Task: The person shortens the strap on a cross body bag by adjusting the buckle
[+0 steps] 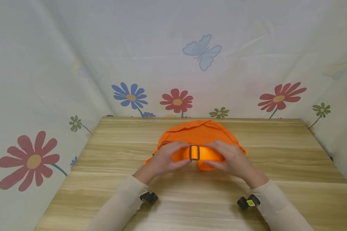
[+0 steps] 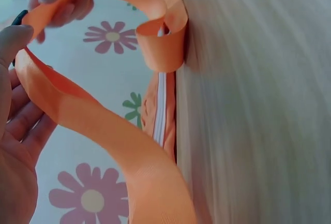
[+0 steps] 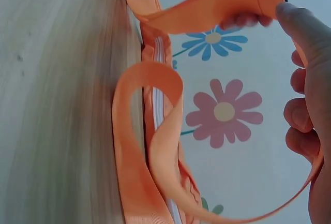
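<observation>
An orange bag (image 1: 198,132) lies flat on the table, its white zipper (image 2: 163,105) running along the near side. Both hands hold up its wide orange strap (image 1: 212,155), which passes through a dark slide buckle (image 1: 198,153). At the buckle's left side, my left hand (image 1: 163,158) pinches the webbing between thumb and fingers. My right hand (image 1: 231,158) grips the strap just to the right of the buckle, thumb (image 3: 305,25) close against it. Slack webbing (image 3: 168,157) hangs in a loop below the right hand in the right wrist view.
The wood-grain table (image 1: 118,154) stretches out on both sides of the bag. A white curtain (image 1: 150,41) printed with flowers and a butterfly stands behind and at the sides. Dark wrist cameras (image 1: 149,198) sit on both sleeves.
</observation>
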`<state>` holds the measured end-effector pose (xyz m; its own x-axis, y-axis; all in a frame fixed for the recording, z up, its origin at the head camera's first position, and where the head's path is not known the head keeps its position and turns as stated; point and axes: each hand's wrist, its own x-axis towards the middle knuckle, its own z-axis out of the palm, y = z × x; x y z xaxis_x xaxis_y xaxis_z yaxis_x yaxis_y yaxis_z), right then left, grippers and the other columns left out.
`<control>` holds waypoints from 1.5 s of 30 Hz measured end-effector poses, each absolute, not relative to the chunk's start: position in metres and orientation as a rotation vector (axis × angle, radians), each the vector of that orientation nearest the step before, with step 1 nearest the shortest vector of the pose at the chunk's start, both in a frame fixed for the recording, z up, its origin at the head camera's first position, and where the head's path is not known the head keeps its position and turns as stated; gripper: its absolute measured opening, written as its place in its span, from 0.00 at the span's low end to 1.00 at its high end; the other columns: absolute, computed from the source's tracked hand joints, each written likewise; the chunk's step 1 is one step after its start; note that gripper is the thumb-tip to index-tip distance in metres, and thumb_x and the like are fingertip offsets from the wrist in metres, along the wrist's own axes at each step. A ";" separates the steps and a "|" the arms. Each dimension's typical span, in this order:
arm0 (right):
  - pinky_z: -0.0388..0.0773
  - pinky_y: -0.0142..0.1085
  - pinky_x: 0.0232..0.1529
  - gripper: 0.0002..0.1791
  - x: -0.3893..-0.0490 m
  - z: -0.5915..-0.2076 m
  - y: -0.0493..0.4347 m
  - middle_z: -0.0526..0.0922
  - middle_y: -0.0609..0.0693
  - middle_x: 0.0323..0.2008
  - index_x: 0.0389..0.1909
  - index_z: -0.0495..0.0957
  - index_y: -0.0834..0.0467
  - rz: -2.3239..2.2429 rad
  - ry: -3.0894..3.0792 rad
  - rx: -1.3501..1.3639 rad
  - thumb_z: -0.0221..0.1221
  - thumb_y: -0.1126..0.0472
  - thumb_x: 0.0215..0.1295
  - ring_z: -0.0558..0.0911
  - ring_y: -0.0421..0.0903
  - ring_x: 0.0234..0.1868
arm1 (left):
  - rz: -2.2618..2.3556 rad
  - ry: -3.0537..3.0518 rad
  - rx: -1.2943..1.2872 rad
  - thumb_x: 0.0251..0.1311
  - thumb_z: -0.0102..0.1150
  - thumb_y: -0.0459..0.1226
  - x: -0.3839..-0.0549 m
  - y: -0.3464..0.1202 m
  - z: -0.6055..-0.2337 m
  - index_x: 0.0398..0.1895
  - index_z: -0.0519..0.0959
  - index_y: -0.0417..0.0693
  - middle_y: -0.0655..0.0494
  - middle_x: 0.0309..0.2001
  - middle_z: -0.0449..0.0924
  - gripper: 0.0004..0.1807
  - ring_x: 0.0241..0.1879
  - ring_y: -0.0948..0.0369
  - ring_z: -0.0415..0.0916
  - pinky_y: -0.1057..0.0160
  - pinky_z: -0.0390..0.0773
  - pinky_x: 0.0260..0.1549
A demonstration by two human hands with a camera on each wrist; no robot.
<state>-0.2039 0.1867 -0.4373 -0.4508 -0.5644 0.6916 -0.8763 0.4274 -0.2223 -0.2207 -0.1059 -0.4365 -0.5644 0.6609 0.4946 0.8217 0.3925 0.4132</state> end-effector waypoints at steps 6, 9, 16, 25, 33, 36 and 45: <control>0.76 0.26 0.34 0.30 -0.204 -0.434 0.192 0.81 0.45 0.37 0.57 0.84 0.58 0.715 -2.166 1.214 0.58 0.35 0.77 0.75 0.37 0.31 | -0.983 -2.461 -1.282 0.63 0.79 0.41 -0.222 -0.115 -0.436 0.63 0.82 0.46 0.54 0.58 0.87 0.26 0.59 0.55 0.84 0.53 0.85 0.64; 0.74 0.24 0.33 0.30 -0.204 -0.432 0.192 0.80 0.44 0.36 0.55 0.85 0.58 0.714 -2.173 1.218 0.57 0.35 0.77 0.73 0.36 0.30 | -1.035 -2.479 -1.277 0.64 0.78 0.41 -0.221 -0.115 -0.436 0.63 0.81 0.46 0.54 0.58 0.86 0.26 0.59 0.56 0.83 0.54 0.84 0.65; 0.73 0.23 0.34 0.28 -0.205 -0.430 0.190 0.80 0.45 0.37 0.54 0.85 0.59 0.792 -2.178 1.208 0.58 0.37 0.78 0.74 0.36 0.32 | -1.199 -2.561 -1.178 0.67 0.75 0.43 -0.217 -0.111 -0.436 0.72 0.75 0.46 0.53 0.66 0.82 0.33 0.64 0.54 0.81 0.49 0.82 0.68; 0.72 0.22 0.39 0.30 -0.200 -0.427 0.189 0.80 0.44 0.39 0.54 0.85 0.59 0.846 -2.244 1.181 0.57 0.35 0.77 0.74 0.36 0.36 | -1.325 -2.608 -1.113 0.71 0.71 0.43 -0.216 -0.105 -0.437 0.73 0.72 0.48 0.51 0.67 0.81 0.31 0.66 0.52 0.79 0.45 0.76 0.73; 0.73 0.23 0.38 0.30 -0.201 -0.429 0.186 0.81 0.45 0.39 0.53 0.85 0.61 0.862 -2.199 1.189 0.58 0.37 0.77 0.74 0.36 0.36 | -1.358 -2.595 -1.103 0.72 0.69 0.43 -0.214 -0.102 -0.435 0.70 0.72 0.47 0.49 0.65 0.82 0.28 0.67 0.52 0.80 0.44 0.75 0.74; 0.72 0.23 0.38 0.30 -0.202 -0.429 0.185 0.81 0.45 0.39 0.53 0.85 0.61 0.861 -2.187 1.189 0.58 0.37 0.77 0.74 0.36 0.35 | -1.352 -2.592 -1.102 0.71 0.70 0.44 -0.215 -0.103 -0.434 0.69 0.73 0.48 0.51 0.63 0.83 0.28 0.65 0.53 0.81 0.46 0.76 0.73; 0.75 0.22 0.38 0.29 -0.201 -0.431 0.179 0.82 0.45 0.39 0.53 0.85 0.61 0.867 -2.181 1.212 0.58 0.37 0.77 0.76 0.37 0.35 | -1.353 -2.567 -1.152 0.71 0.70 0.44 -0.216 -0.103 -0.434 0.68 0.73 0.50 0.54 0.61 0.84 0.27 0.59 0.58 0.82 0.54 0.83 0.65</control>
<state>-0.2015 0.1791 -0.4311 -0.4826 -0.5538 0.6785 -0.8685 0.4027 -0.2890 -0.2160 -0.1032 -0.4336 -0.7276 0.5980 0.3360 0.6152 0.3524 0.7052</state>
